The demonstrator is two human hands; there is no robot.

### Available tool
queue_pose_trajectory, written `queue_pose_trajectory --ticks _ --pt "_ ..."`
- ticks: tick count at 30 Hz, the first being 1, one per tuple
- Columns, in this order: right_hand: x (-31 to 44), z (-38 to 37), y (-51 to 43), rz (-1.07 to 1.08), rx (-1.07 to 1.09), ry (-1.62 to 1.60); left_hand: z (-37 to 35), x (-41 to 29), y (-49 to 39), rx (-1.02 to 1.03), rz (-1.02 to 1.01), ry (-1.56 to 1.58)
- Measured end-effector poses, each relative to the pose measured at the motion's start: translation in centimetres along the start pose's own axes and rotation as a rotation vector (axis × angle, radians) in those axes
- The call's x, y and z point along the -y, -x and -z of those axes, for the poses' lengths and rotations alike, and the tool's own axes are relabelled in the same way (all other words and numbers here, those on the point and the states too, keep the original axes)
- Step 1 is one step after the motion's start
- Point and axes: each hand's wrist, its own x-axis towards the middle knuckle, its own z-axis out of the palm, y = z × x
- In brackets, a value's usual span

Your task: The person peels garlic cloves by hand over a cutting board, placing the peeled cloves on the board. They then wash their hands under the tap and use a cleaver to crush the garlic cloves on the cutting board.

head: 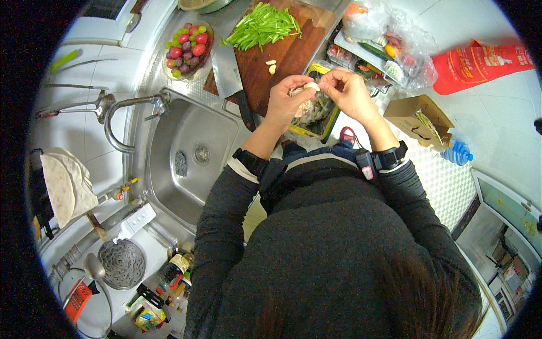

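Observation:
A pale garlic clove (312,86) is pinched between the thumb and fingers of my left hand (284,101). My right hand (348,92) meets it from the other side, thumb and forefinger at the clove's end; whether they grip skin or flesh is too small to tell. Both hands are above a yellow-rimmed bin (334,123) with a plastic liner and scraps inside. Two peeled garlic cloves (272,67) lie on the brown wooden cutting board (256,80), near a heap of cut green stalks (264,26). A cleaver (226,70) rests at the board's left edge, its black handle towards the sink.
A glass plate of grapes and red fruit (188,48) stands left of the board. The steel sink (190,127) with a curved faucet (114,123) is at my left. To the right are a rack of bagged produce (381,51), a cardboard box (417,118) and a blue plastic bottle (457,152).

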Motion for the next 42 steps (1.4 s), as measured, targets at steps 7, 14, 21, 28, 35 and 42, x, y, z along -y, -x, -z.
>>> queue_pose_trajectory --ticks 7,14,21,28,35,42 --pt "0.6 -0.2 0.0 0.029 -0.016 0.059 -0.3 -0.2 -0.3 -0.047 -0.023 -0.050" --pt "-1.0 -0.4 -0.3 -0.034 -0.096 -0.021 0.1 0.3 -0.1 0.064 -0.112 -0.025" --pt "-6.0 -0.4 -1.6 -0.116 0.049 0.228 3.7 2.0 -0.8 -0.299 0.036 0.022" --pt "-8.7 -2.6 -2.3 0.025 0.154 0.379 8.4 3.1 -2.3 -0.501 0.162 0.395" --pt "-8.5 -4.5 -1.9 -0.085 0.251 0.475 8.2 2.8 -1.7 -0.490 0.015 0.368" --pt "-9.2 -4.9 -1.0 0.059 0.290 0.461 8.2 2.4 -1.4 -0.383 0.086 0.538"
